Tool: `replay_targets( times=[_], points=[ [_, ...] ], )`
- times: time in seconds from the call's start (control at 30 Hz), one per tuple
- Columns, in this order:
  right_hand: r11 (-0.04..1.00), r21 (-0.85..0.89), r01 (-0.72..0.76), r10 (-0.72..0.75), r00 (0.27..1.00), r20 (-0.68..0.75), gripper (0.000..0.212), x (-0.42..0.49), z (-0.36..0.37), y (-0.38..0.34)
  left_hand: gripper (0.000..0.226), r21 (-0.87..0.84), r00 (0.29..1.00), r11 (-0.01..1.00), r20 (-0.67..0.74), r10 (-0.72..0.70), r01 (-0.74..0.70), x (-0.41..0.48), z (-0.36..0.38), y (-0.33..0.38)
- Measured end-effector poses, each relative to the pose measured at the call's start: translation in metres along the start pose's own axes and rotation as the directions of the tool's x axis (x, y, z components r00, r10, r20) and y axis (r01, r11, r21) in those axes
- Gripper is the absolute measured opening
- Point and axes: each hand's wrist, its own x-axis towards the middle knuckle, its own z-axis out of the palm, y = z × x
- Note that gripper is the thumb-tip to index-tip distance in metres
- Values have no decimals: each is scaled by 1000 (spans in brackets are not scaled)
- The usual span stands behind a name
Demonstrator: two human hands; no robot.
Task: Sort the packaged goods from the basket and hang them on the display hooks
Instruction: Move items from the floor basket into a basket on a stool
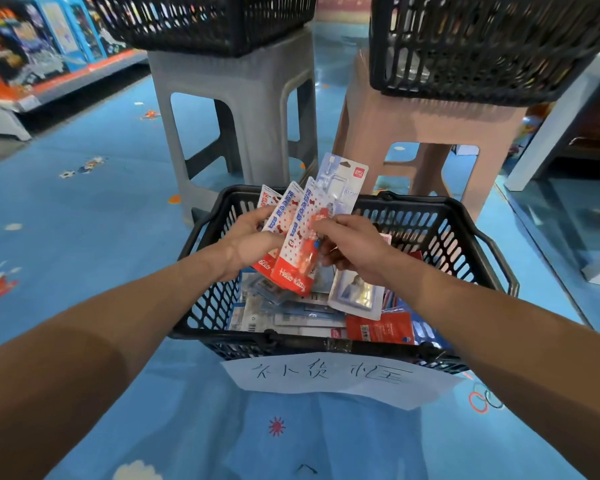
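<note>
A black plastic basket [440,233] stands on the blue floor, filled with several flat packaged goods [291,317]. My left hand [246,240] grips a fan of three red-and-white Hello Kitty packs [291,268] above the basket. My right hand [354,247] pinches the front pack of that fan and holds a pale blue blister pack [343,188] that sticks up behind it. A small card pack with a picture [357,292] lies just under my right hand. No display hooks are in view.
A paper label [329,379] hangs from the basket's near rim. Behind it, a grey stool [236,98] and a pink stool [423,126] each carry a black basket [205,22] [478,46]. Shelves of boxed goods [32,57] stand far left, a white unit [551,133] right.
</note>
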Motion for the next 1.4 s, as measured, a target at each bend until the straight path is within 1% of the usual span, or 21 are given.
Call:
replay_targets(
  times=[0.07,0.13,0.17,0.23,0.27,0.4,0.47,0.5,0.53,0.57,0.63,0.67,0.7,0.73,0.77,0.83,0.93,1.0,1.2,1.33,1.4],
  points=[
    [999,39,-24,24,1000,-15,26,-1,4,-4,25,-72,999,997,38,-33,36,-3,9,5],
    [997,71,-36,39,999,-28,25,-3,5,-8,43,-174,992,979,87,-94,108,-5,17,7],
    [995,88,-39,41,999,-29,25,-4,4,-9,53,-197,988,972,115,-104,125,-5,20,7],
    [992,119,-43,45,999,-9,25,-4,1,-8,70,-165,982,979,161,-95,122,-5,25,6],
    [990,131,-49,48,999,17,24,-4,-2,-7,73,-140,984,985,159,-82,104,-4,26,4],
    [959,253,-132,88,980,177,14,-5,-16,1,68,-189,988,977,135,-75,100,2,25,-4],
    [935,300,-190,133,971,201,8,-4,-22,8,70,-196,986,973,137,-93,119,1,28,-3],
    [938,273,-216,163,966,202,5,-3,-25,12,70,-192,986,974,138,-96,121,1,31,-3],
    [951,201,-236,198,961,192,7,-2,-29,15,70,-175,986,977,136,-99,122,2,32,-2],
    [964,92,-250,233,958,166,11,-1,-33,18,70,-150,986,982,134,-96,116,1,33,0],
    [950,-170,-263,274,961,43,7,0,-46,22,72,-90,989,992,126,-79,90,2,31,1],
    [913,-310,-263,273,962,-14,6,-1,-53,24,74,-65,989,995,129,-70,78,3,28,0],
    [863,-434,-261,272,962,-38,9,-1,-61,27,75,-45,989,997,137,-61,67,3,26,-1],
    [812,-524,-257,286,958,-26,14,-3,-68,29,75,-26,988,998,145,-51,55,2,24,-2],
    [778,-572,-260,319,948,4,20,-7,-72,30,76,-5,988,999,149,-40,42,2,23,-4],
    [765,-562,-315,394,919,22,28,-12,-70,37,78,43,989,999,148,-21,15,1,25,-7],
    [778,-482,-403,403,909,-109,42,-12,-53,46,80,83,990,997,143,-9,-3,4,26,-10],
    [775,-473,-418,396,906,-152,46,-11,-46,47,79,115,991,993,134,-5,-10,5,27,-11],
    [835,-346,-427,364,902,-235,35,-3,-45,60,80,155,993,988,121,-9,-10,9,27,-16],
    [834,-439,-333,196,924,-328,32,-1,-43,59,80,180,994,984,113,-3,-18,8,28,-16],
    [869,-380,-316,202,929,-311,24,1,-39,58,79,197,994,980,113,-15,-8,6,30,-15]
  ],
)
